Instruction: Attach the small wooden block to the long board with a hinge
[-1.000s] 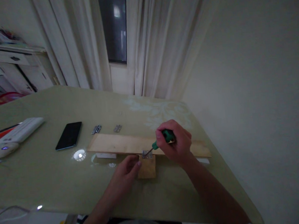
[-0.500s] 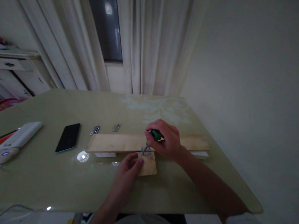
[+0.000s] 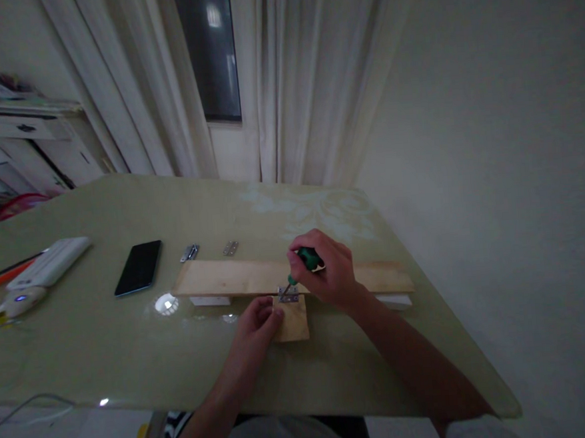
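Observation:
My right hand (image 3: 327,267) is closed around the green handle of a screwdriver (image 3: 308,258). The screwdriver slants down to the left, its tip at a metal hinge (image 3: 288,294). That hinge spans the front edge of a long wooden board (image 3: 236,276) and a small square wooden piece (image 3: 294,322). My left hand (image 3: 260,325) grips the left edge of the small piece between thumb and fingers. White blocks (image 3: 211,301) hold the long board up off the table. Whether the tip sits in a screw is too small to tell.
Behind the board lie a second hinge (image 3: 231,248) and a metal latch (image 3: 189,253). Further left are a black phone (image 3: 138,268), a white device (image 3: 50,262) and an orange object (image 3: 6,277). A wall (image 3: 496,198) borders the table's (image 3: 147,362) right side.
The camera view has shifted slightly, moving everything a little to the right. My right hand has tilted the screwdriver a bit, showing more of its shaft; both grips remain.

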The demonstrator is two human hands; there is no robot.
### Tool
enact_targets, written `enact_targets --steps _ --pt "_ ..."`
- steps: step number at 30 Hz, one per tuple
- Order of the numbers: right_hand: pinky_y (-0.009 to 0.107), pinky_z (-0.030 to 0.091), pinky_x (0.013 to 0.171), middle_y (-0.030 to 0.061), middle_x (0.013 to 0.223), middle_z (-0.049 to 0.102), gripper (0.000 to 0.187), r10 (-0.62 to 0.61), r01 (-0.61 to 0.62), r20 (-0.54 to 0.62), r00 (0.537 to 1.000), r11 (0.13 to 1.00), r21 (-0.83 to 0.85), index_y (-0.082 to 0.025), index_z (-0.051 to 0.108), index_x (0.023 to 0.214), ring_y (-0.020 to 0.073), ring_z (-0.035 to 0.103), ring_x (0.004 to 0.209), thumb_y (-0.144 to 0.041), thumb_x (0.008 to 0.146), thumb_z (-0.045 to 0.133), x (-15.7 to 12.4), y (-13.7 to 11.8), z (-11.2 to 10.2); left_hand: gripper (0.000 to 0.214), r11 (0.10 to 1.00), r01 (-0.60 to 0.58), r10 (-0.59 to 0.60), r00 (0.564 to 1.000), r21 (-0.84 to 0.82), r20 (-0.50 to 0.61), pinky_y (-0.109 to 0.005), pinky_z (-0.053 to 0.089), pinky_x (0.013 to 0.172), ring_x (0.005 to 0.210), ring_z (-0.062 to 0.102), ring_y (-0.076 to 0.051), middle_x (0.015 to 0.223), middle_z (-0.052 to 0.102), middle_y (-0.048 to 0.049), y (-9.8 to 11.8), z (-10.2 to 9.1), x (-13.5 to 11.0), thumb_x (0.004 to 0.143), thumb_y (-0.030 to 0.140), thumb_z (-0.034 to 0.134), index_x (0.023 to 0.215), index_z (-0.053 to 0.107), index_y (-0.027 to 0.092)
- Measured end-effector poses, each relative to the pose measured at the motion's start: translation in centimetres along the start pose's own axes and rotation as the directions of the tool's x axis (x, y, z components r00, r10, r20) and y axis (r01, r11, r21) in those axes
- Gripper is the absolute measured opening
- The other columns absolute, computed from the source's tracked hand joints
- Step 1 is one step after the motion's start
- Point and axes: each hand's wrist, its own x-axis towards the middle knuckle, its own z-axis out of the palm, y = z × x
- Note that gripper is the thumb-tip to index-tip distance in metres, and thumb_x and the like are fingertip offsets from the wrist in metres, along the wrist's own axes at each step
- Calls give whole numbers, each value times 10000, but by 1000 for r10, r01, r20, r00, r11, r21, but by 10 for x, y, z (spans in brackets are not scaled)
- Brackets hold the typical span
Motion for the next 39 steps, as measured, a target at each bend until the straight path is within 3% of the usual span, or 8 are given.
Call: enact_targets --steps 5,11,17,24,26,30,34,39 --pt "243 524 692 15 913 713 74 -26 26 111 993 1000 -4 -233 615 1084 123 667 779 -223 1017 587 5 3 -5 516 1000 -15 15 999 1 -29 -296 566 735 841 752 -228 901 789 -41 1 1 0 706 542 874 1029 650 208" --pt "258 470 638 4 792 733 234 24 61 285 958 956 -286 -236 623 1030 150 660 674 -469 1020 637 12 -7 -21 512 1000 -23 24 999 16 -36 -314 576 779 895 757 -244 932 797 -48 -1 2 -1 739 552 855 1059 648 211" --pt "335 548 881 71 1106 766 243 -51 113 426 903 986 -121 -225 598 1283 204 702 983 -322 1063 560 16 -18 -23 505 998 -49 50 998 30 -26 -315 565 770 889 754 -249 927 797 -52 0 4 -4 753 564 846 1048 645 207" --pt "378 517 994 112 1231 716 416 -79 99 550 831 995 -7 -176 482 1487 217 635 1130 -239 1076 499 21 -28 -31 509 995 -85 87 996 57 -34 -309 561 772 936 751 -268 955 802 -78 3 5 -5 738 547 853 1047 675 184" --pt "373 517 952 115 1180 735 377 -52 101 537 842 993 -64 -150 546 1417 227 651 1081 -288 1068 513 19 -28 -30 521 993 -97 100 994 59 -46 -311 564 782 949 750 -273 974 805 -90 2 5 -4 729 542 860 1055 690 173" --pt "338 483 761 49 805 726 319 71 68 436 897 953 -296 -172 683 1011 203 638 758 -436 1070 514 16 -27 -27 511 996 -80 81 996 27 -48 -312 572 764 904 757 -266 961 811 -89 0 4 -3 736 527 861 1071 703 176" --pt "335 471 872 92 1077 749 257 -29 123 524 851 982 -144 -168 635 1187 213 646 976 -317 1064 465 18 -30 -27 482 994 -107 108 994 28 -35 -304 568 759 915 754 -267 963 812 -91 -1 4 -3 728 503 865 1039 701 172" --pt "325 400 705 31 738 683 332 91 68 418 904 934 -351 -190 653 906 185 568 693 -436 1062 495 17 -31 -28 507 996 -82 84 995 32 -61 -315 577 755 876 763 -267 921 811 -89 -1 5 -1 711 523 863 1037 703 169"
